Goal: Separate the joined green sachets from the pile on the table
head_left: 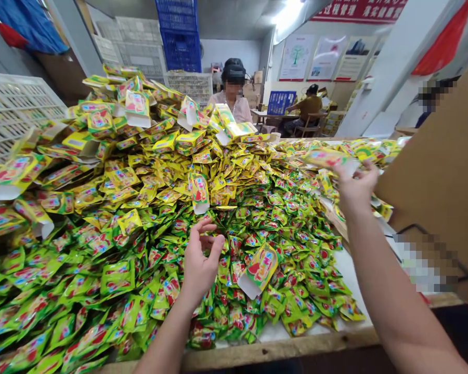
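The yellow carton (325,157) is hovering over the right part of the surface (356,283), toward its far edge and just beside the cardboard box (437,156); the right hand (354,189) is seemingly pinching its white open end, thumb apart from the curled fingers, though motion blur is hiding the exact contact; the left hand (203,254) is hanging half open above the middle of the surface, thumb well apart from bent fingers, holding nothing; the carton is looking light, thin-walled and easily crushed, its glossy print probably offering a slightly slick face and its loose end flap giving little stiffness; judging by that, its long side edges near the middle are offering the safer hold, with light pressure; a second carton (264,264) is lying tilted on the sachets nearer the near edge, right of the left hand, and a third carton (198,191) is showing just beyond that hand's fingertips; green sachets (119,278), soft and probably slippery, are covering most of the surface from its near left corner to the middle, yellow sachets (242,171) lying behind them; a heap of cartons (101,122) is rising toward the far left corner, blocking reach there; the cardboard box is walling off the right side; past the far edge a co-worker (234,106) wearing a headset is sitting, while a white crate (17,114) is standing at the left and blue crates (179,49) are stacking up behind.
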Demonstrator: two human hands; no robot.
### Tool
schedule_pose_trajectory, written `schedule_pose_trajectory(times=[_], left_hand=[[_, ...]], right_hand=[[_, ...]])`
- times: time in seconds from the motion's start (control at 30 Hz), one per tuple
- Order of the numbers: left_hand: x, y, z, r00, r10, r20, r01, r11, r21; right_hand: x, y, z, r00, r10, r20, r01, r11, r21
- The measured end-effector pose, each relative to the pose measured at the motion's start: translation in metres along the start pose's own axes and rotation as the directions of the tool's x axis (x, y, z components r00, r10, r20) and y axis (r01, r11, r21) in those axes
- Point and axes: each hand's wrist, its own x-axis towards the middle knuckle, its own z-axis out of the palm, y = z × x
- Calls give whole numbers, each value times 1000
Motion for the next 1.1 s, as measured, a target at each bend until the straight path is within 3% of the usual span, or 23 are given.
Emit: schedule_pose_trajectory(times=[0.03,0.07,0.1,0.13,0.17,0.23,0.27,0.3,0.33,0.43,0.5,0.57,0.67,0.77,0.87,1.03,1.1], left_hand=[[0,0,0,1000,6,-31,-7,1000,-10],[1,0,-1,998,17,-63,-18,1000,-22],[1,-1,-1,995,30,-98,-33,999,-33],[1,-1,-2,990,45,-136,-51,998,-45],[2,-1,-3,982,61,-178,-72,996,-59],[3,-2,-5,964,88,-249,-110,991,-75],[5,-3,-6,957,97,-272,-120,990,-69],[6,-4,-6,955,104,-278,-122,991,-46],[7,-5,-5,960,108,-259,-113,994,-6],[8,-11,0,991,131,-28,-122,970,210],[6,-16,6,970,159,183,-221,892,395],[3,-20,13,933,164,319,-325,765,556],[0,-24,19,910,128,395,-387,609,692],[-1,-24,22,892,98,442,-420,544,726],[-1,-23,21,887,77,455,-425,523,739],[-1,-21,18,891,90,445,-413,568,712],[-2,-20,16,894,100,438,-408,586,700]], right_hand=[[8,0,-2,998,-40,-54,39,999,-15],[8,2,-3,995,-89,-37,88,996,-34],[2,6,-3,987,-146,69,150,987,-54],[-11,11,-1,944,-211,255,238,968,-80],[-27,17,2,839,-269,474,354,930,-99],[-65,30,13,475,-266,839,590,803,-80],[-82,36,21,367,-237,900,641,765,-60],[-97,42,28,301,-209,931,677,734,-54],[-108,46,36,279,-188,942,699,712,-65],[-119,52,53,286,-129,949,740,659,-134],[-116,51,57,276,-88,957,762,627,-163],[-111,48,56,253,-57,966,775,609,-167],[-105,42,50,221,-39,975,768,623,-149],[-102,39,43,215,-55,975,722,681,-121],[-99,40,36,291,-82,953,650,748,-134],[-101,42,24,509,-105,854,512,835,-202],[-104,39,18,574,-111,812,461,863,-207]])
